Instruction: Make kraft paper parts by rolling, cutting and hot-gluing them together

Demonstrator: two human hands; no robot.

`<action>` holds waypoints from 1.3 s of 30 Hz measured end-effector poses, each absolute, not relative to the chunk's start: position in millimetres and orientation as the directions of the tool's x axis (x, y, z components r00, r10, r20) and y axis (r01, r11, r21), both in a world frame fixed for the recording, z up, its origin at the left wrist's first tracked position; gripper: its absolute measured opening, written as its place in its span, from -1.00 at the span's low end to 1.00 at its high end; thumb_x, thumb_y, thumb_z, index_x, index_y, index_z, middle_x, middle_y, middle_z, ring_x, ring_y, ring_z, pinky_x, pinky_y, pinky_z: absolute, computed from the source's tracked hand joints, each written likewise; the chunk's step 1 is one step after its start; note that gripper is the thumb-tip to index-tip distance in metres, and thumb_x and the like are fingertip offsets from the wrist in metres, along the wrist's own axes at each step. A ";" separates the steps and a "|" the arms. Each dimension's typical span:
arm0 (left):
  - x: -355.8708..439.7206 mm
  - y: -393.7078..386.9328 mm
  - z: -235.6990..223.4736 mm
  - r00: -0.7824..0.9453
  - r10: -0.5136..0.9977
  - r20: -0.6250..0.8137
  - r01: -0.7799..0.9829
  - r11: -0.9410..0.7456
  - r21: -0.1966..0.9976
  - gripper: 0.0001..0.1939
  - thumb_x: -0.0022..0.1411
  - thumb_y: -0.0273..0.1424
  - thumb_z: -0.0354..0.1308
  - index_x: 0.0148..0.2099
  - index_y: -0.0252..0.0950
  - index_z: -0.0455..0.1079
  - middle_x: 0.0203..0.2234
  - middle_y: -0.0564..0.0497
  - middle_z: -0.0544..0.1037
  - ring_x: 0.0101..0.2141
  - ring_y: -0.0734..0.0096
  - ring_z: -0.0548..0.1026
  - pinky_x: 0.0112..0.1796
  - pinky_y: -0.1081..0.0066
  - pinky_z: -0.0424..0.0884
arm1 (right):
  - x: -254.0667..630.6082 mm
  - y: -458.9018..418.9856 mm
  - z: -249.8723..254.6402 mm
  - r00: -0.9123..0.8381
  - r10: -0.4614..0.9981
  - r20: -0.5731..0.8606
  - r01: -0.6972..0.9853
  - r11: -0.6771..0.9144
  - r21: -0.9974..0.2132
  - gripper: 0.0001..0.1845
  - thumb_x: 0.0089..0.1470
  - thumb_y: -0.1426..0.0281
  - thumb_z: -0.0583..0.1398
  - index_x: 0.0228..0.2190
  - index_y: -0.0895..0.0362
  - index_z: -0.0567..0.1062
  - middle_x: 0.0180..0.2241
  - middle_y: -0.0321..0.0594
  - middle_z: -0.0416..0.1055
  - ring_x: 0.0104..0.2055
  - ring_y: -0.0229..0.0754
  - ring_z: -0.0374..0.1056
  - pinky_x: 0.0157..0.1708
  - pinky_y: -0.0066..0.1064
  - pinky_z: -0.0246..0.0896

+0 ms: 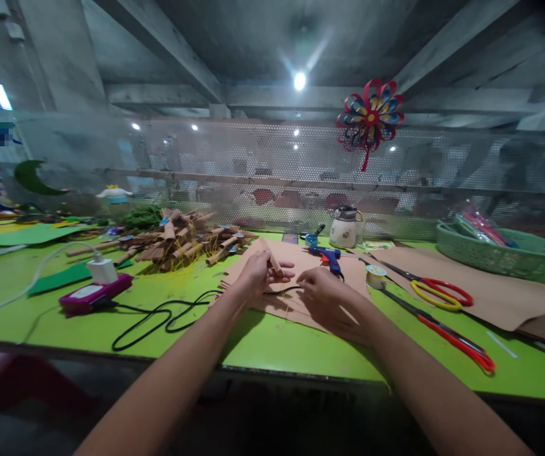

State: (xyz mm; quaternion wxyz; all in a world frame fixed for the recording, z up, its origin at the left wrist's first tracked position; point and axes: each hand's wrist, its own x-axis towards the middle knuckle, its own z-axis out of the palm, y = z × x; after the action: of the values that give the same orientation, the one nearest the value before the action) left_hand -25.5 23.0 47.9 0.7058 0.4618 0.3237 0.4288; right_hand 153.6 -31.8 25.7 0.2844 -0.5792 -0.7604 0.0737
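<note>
My left hand [259, 271] is closed around a small brown paper roll [275, 261], tilted between thumb and fingers. Just to its right, my right hand [322, 288] has its fingers bent together in a pinch; what sits in them is too small to make out. Both hands are over a stack of brown paper sheets [295, 311]. A black cord [281, 291] passes between them. Beyond my right hand lies a blue glue gun [328, 256], and a small spool [375, 277] stands to its right.
Red-and-yellow scissors [438, 293] and red-handled scissors [457, 342] lie right, near a green basket [509, 253]. A pile of paper rolls with yellow threads [181, 244] is back left. A purple power strip [95, 294] with a white charger sits left. A white jug [343, 229] stands behind.
</note>
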 end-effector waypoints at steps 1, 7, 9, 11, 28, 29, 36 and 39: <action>-24.8 21.6 47.8 0.410 0.911 -0.045 -0.299 0.181 0.937 -0.60 0.33 -0.29 -0.20 -0.24 -0.51 0.34 -0.35 -0.41 0.55 -0.53 0.21 0.55 -0.52 0.30 0.49 | 161.4 -28.0 31.2 -0.137 0.923 0.359 0.843 0.299 -0.448 -0.74 -0.06 0.52 0.08 -0.39 0.19 0.56 -0.48 -0.18 0.50 -0.50 -0.26 0.28 -0.50 -0.49 0.07; -18.6 9.8 45.8 0.391 0.920 0.013 -0.233 0.085 0.969 -0.76 0.32 -0.31 -0.18 -0.22 -0.36 0.21 -0.44 -0.23 0.56 -0.57 0.27 0.53 -0.50 0.27 0.47 | 163.1 -33.9 58.9 0.044 0.699 0.714 0.728 0.467 -0.502 -0.76 0.01 0.49 0.08 -0.34 0.18 0.53 -0.29 -0.11 0.47 -0.23 -0.17 0.33 -0.21 -0.36 0.22; -15.9 8.9 44.2 0.369 0.928 0.043 -0.239 0.050 0.970 -0.82 0.31 -0.34 -0.16 -0.23 -0.32 0.18 -0.51 -0.11 0.53 -0.60 0.32 0.50 -0.51 0.29 0.45 | 146.6 -43.0 58.2 -0.051 0.633 0.773 0.698 0.576 -0.426 -0.81 0.06 0.39 0.12 -0.35 0.16 0.53 -0.31 -0.12 0.44 -0.20 -0.14 0.30 -0.17 -0.31 0.20; -13.2 9.7 42.7 0.323 0.942 0.093 -0.254 -0.008 0.967 -0.88 0.28 -0.39 -0.13 -0.26 -0.30 0.18 -0.58 0.01 0.46 -0.64 0.41 0.44 -0.56 0.38 0.40 | 129.1 -49.9 52.4 -0.145 0.601 0.786 0.714 0.613 -0.337 -0.83 0.06 0.35 0.17 -0.35 0.16 0.53 -0.32 -0.11 0.41 -0.17 -0.11 0.25 -0.13 -0.27 0.16; -11.7 15.2 35.7 0.411 0.911 0.017 -0.289 0.113 0.951 -0.78 0.18 -0.31 -0.02 -0.46 -0.31 0.22 -0.70 0.10 0.28 -0.72 0.53 0.26 -0.66 0.52 0.18 | 104.7 -59.4 33.4 -0.383 0.624 0.681 0.886 0.457 0.080 -0.78 0.10 0.42 0.08 -0.21 0.22 0.42 -0.19 0.01 0.31 -0.13 0.00 0.09 -0.19 -0.19 0.05; -11.8 15.2 35.8 0.416 0.909 0.017 -0.282 0.111 0.953 -0.77 0.17 -0.29 0.00 -0.46 -0.32 0.23 -0.70 0.09 0.29 -0.72 0.53 0.26 -0.67 0.53 0.17 | 103.9 -59.8 32.6 -0.392 0.627 0.673 0.887 0.451 0.095 -0.75 0.06 0.40 0.12 -0.21 0.24 0.42 -0.18 0.02 0.31 -0.12 0.02 0.08 -0.18 -0.17 0.04; -12.1 15.5 35.6 0.400 0.915 0.041 -0.258 0.070 0.964 -0.87 0.04 -0.43 0.07 -0.51 -0.31 0.22 -0.75 0.13 0.25 -0.74 0.58 0.21 -0.70 0.56 0.06 | 100.0 -62.2 31.3 -0.391 0.625 0.675 0.888 0.449 0.099 -0.73 0.10 0.37 0.09 -0.18 0.25 0.42 -0.17 0.04 0.33 -0.11 0.03 0.08 -0.17 -0.14 0.03; -12.5 15.0 36.6 0.394 0.918 0.035 -0.255 0.072 0.964 -0.87 0.03 -0.45 0.03 -0.54 -0.31 0.21 -0.76 0.12 0.25 -0.74 0.56 0.22 -0.71 0.56 0.05 | 100.6 -61.8 31.8 -0.349 0.640 0.685 0.893 0.448 0.037 -0.74 0.11 0.32 0.10 -0.22 0.23 0.42 -0.19 0.02 0.33 -0.11 0.02 0.09 -0.18 -0.15 0.06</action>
State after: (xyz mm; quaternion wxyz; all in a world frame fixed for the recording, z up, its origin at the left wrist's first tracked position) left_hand -12.5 15.0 36.6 0.6575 0.5145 0.3223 0.4462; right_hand 100.6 -61.8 31.8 0.3045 -0.4823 -0.7945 -0.2083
